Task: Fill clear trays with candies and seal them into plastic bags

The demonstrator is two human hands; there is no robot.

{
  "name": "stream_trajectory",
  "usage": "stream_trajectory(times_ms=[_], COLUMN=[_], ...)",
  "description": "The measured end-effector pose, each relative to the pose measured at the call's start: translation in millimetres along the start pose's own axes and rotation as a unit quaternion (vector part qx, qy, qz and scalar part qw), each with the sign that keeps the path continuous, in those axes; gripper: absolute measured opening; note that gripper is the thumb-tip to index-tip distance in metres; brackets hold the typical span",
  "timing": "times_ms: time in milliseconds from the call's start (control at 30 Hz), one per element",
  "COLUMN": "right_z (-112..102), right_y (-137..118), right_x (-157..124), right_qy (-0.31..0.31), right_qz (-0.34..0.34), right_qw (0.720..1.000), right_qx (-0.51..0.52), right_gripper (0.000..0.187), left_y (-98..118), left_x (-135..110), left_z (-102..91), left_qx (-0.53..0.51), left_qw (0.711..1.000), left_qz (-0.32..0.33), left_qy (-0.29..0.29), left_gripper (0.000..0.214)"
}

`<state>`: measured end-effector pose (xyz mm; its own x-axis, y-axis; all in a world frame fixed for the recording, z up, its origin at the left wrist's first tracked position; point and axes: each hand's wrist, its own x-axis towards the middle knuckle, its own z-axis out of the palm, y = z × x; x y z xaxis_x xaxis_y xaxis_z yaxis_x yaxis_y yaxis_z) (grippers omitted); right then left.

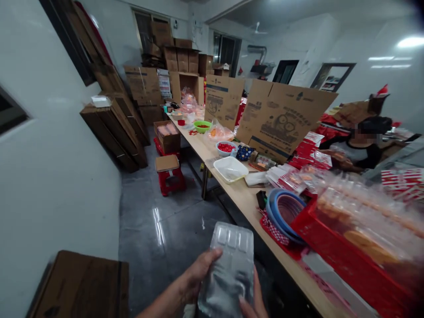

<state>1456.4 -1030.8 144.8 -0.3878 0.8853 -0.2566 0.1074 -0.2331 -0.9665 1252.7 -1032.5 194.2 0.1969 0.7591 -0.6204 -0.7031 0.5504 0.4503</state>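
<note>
Between both hands is a stack of clear plastic trays (232, 247) with moulded compartments, held tilted above the floor beside the table. My left hand (198, 271) grips the left side, its thumb lying along the upper edge. On the right side, my right hand (255, 296) has its fingers against the edge and its thumb on the front face; part of this hand is cut off by the bottom of the view. Closest on the table are blue plastic baskets (273, 207) and a red crate (347, 247) filled with bagged orange-brown goods.
A long table (228, 196) runs away from me, carrying a white basin (231, 169), a green bowl (202, 126) and upright cardboard sheets (278, 115). A red stool (168, 174) stands left of it. A cardboard box (82, 282) is at lower left. Another person (357, 145) sits across the table.
</note>
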Motion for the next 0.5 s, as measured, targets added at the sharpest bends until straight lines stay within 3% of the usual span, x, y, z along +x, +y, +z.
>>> stream_trajectory(times_ms=[67, 133, 267, 400, 500], right_z=[33.4, 58.2, 85.1, 103.1, 115.2], right_y=[-25.9, -58.2, -114.3, -141.8, -147.4], right_x=[24.5, 53.4, 119.0, 171.1, 205.0], right_qy=[0.040, 0.025, 0.011, -0.032, -0.080], right_qz=[0.004, -0.001, -0.066, -0.071, -0.031], right_qw=[0.995, 0.986, 0.976, 0.974, 0.968], right_qx=[0.088, 0.164, 0.206, 0.211, 0.236], right_gripper=[0.093, 0.090, 0.084, 0.075, 0.070], left_y=[32.9, 66.5, 126.2, 169.9, 202.4], left_x=[-4.8, -8.1, -3.0, 11.0, 25.6], left_z=[-9.7, -15.0, -22.0, -32.5, -42.4], left_qx=[0.020, 0.038, 0.011, -0.036, -0.039], left_qw=[0.998, 0.994, 0.990, 0.985, 0.985], left_qz=[0.055, 0.106, 0.138, 0.165, 0.167], left_qy=[0.014, 0.012, 0.012, 0.021, 0.033], left_gripper=[0.051, 0.054, 0.051, 0.048, 0.048])
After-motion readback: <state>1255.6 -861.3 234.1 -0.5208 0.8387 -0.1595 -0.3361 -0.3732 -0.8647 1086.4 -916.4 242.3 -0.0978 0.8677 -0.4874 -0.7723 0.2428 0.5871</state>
